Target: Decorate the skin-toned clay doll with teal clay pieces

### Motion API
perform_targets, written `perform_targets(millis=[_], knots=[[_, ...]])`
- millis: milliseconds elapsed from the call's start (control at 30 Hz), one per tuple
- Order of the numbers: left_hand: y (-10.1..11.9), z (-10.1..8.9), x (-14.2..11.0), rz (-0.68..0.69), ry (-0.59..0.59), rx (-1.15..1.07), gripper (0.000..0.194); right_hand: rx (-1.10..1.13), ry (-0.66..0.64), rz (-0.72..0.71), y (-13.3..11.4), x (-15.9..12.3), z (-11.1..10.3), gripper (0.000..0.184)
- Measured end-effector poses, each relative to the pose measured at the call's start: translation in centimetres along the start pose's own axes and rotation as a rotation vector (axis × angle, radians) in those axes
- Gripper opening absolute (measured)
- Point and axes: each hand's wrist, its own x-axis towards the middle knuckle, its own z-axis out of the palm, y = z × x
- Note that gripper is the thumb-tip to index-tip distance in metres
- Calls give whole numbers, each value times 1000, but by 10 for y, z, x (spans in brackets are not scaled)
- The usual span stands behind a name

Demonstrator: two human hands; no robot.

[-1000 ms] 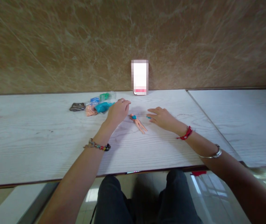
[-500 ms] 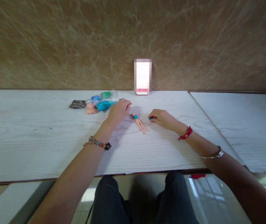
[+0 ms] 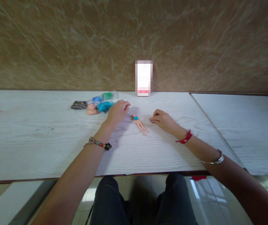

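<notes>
A small skin-coloured doll figure (image 3: 140,125) with a blue patch on its chest lies on the table, legs toward the lower right. My left hand (image 3: 118,111) rests just left of its upper end, fingers curled in; whatever they hold is hidden. A tiny pale-blue bit (image 3: 127,115) shows below these fingers, too small to name. To the right of the figure, my right hand (image 3: 163,120) is closed in a pinch on a small piece of blue clay (image 3: 150,120), close to the tabletop. A packet of blue clay (image 3: 104,106) lies partly behind my left hand.
More clay packets lie at the back left: brown (image 3: 79,105), peach (image 3: 92,109), dark blue (image 3: 96,98) and green (image 3: 106,96). A phone (image 3: 143,78) with a blurred screen leans on the marbled wall. The white table (image 3: 42,140) has a seam at right.
My right hand's fingers have closed from spread to a pinch on the small blue clay piece. My left hand stays by the figure, shifting slightly. The figure lies where it was.
</notes>
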Motion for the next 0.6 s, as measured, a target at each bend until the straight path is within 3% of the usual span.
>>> perform_targets(millis=[100, 267, 600], knots=[[-4, 2, 1, -10, -1, 3, 30, -110, -76, -54, -6, -11, -5, 26], [-7, 5, 6, -24, 0, 21, 31, -230, -295, -49, -20, -22, -6, 57], [-11, 11, 11, 18, -31, -8, 29, -230, -363, -44, -19, -41, -15, 59]])
